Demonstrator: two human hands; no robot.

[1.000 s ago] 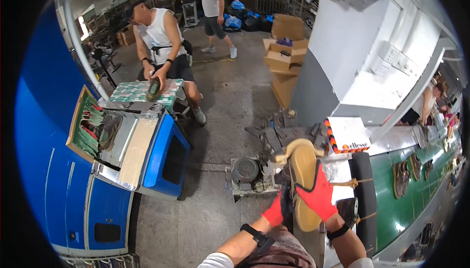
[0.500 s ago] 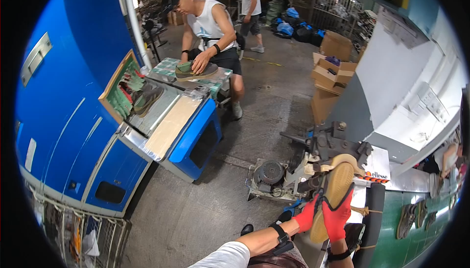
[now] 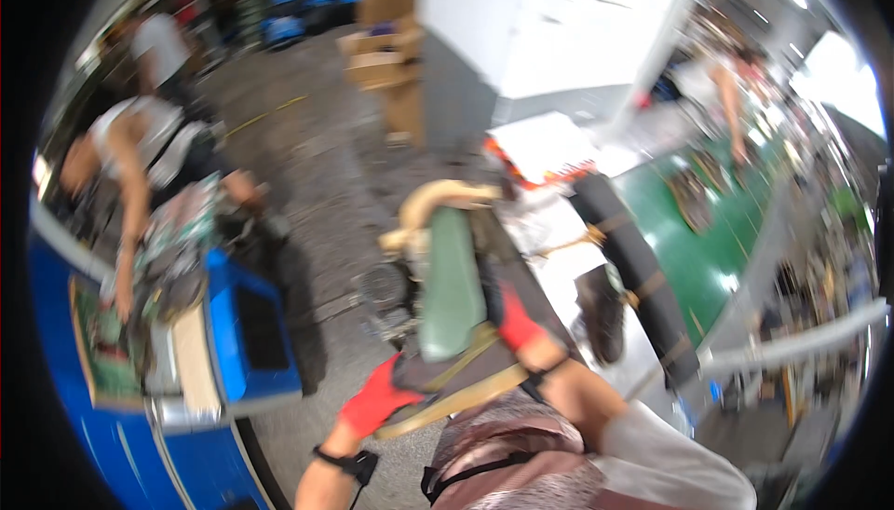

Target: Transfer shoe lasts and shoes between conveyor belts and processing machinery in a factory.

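Note:
A brown shoe (image 3: 456, 381) with a tan sole lies slantwise in front of me, low in the view. A long green piece shaped like a shoe last (image 3: 451, 286) stands up from its opening, reaching a curved tan part (image 3: 438, 201) of the machine. My left hand (image 3: 380, 396), in a red glove, is closed round the shoe's left end. At the other end, beside the green piece, my right hand (image 3: 521, 326) is closed on the shoe, its red-gloved fingers partly hidden and blurred.
A dark shoe (image 3: 601, 314) lies on a white surface at right, alongside a black padded roll (image 3: 633, 263). Beyond runs a green conveyor (image 3: 708, 240) carrying shoes. A person (image 3: 140, 151) works at a blue machine (image 3: 244, 324) on the left. Cardboard boxes (image 3: 386, 54) are stacked further back.
My view has swung right. The shoe has turned from sole-up and steep to slanting across, with the green piece now showing. My hands have moved apart to its two ends.

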